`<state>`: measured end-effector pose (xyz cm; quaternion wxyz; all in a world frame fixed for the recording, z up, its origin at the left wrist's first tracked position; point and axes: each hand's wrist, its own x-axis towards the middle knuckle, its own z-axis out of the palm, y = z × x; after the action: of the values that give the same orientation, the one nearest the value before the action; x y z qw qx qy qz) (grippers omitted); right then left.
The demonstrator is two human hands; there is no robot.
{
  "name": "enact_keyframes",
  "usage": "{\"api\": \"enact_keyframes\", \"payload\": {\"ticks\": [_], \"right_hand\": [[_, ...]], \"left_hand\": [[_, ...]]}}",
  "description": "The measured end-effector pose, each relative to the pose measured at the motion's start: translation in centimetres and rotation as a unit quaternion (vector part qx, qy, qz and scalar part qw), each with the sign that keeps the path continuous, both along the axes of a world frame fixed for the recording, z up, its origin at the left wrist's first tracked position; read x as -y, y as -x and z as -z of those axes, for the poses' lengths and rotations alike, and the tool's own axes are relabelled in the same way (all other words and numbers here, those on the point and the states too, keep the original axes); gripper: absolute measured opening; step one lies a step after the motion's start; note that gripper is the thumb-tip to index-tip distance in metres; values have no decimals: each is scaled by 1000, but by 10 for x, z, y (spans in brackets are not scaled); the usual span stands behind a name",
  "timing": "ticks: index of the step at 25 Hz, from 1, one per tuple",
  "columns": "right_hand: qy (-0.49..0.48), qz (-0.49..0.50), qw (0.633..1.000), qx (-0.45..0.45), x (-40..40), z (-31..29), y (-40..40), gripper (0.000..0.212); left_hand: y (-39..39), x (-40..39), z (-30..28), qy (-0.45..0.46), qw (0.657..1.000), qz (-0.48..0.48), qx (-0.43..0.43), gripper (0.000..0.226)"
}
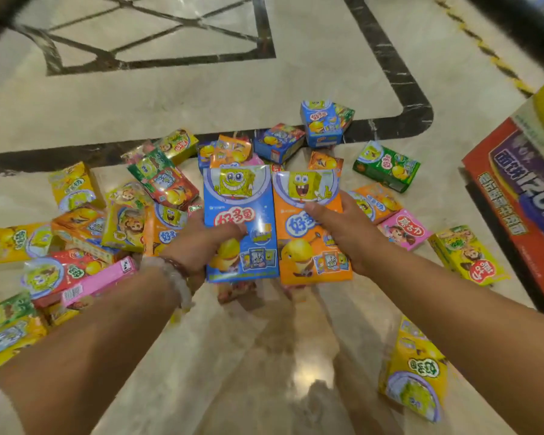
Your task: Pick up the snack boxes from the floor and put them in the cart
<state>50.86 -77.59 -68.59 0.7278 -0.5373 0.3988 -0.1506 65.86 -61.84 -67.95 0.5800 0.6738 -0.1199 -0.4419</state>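
Looking down through the head camera, I have a box in each hand: my left hand (201, 243) grips a blue snack box (241, 224) with the thumb laid across its front, and my right hand (346, 229) grips an orange snack box (311, 227) the same way, fingers curled behind it where I cannot see them. The two boxes are held side by side with their edges touching, lifted above the marble floor (201, 98). Many more snack boxes lie scattered beneath and around them, among them a green box (387, 167) to the right, a pink box (404, 229) just beside my right wrist, and a yellow box (415, 368) closer to me. A large red carton (515, 215) sits at the right edge. The cart is not in view, so I judge I must turn to find it, and that is where trouble lies: each box is pinched near one side only, so a quick swing could let the glossy card slip out, and stepping blindly could crush or kick the boxes strewn near my feet.
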Motion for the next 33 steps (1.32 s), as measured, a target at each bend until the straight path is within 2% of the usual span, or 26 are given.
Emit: {"api": "enact_keyframes", "payload": {"ticks": [3, 7, 11, 13, 16, 18, 21, 26, 29, 30, 32, 33], "right_hand": [[40, 7, 999, 37, 23, -150, -32, 36], [85, 7, 992, 96, 47, -384, -48, 39], [176, 33, 976, 126, 53, -625, -23, 30], [225, 60, 965, 119, 41, -727, 6, 39], [286, 107, 945, 115, 9, -839, 58, 45], [321, 156, 927, 116, -16, -889, 94, 43], [352, 233, 897, 127, -56, -931, 154, 45], [379, 363, 848, 76, -148, -957, 280, 79], [400, 430, 808, 53, -222, -962, 367, 57], [400, 454, 795, 40, -248, -964, 396, 51], [408, 515, 754, 9, -304, -965, 456, 40], [413, 547, 728, -8, -335, -965, 491, 42]], "left_hand": [[-35, 29, -160, 31, 999, 18, 26, 17], [-64, 48, -392, 100, 992, 50, 61, 35], [-54, 50, -625, 162, 976, 99, 111, 56], [-34, 48, -728, 194, 964, 129, 131, 48], [4, 43, -837, 256, 939, 170, 157, 29], [26, 36, -884, 283, 923, 206, 161, 25], [58, 33, -928, 316, 904, 251, 143, 31], [158, 25, -960, 322, 860, 379, 115, 53], [251, 10, -965, 325, 822, 457, 97, 73], [286, 0, -966, 329, 806, 484, 87, 69], [363, -30, -966, 348, 768, 537, 41, 34], [404, -49, -966, 351, 750, 561, 26, 29]]}}
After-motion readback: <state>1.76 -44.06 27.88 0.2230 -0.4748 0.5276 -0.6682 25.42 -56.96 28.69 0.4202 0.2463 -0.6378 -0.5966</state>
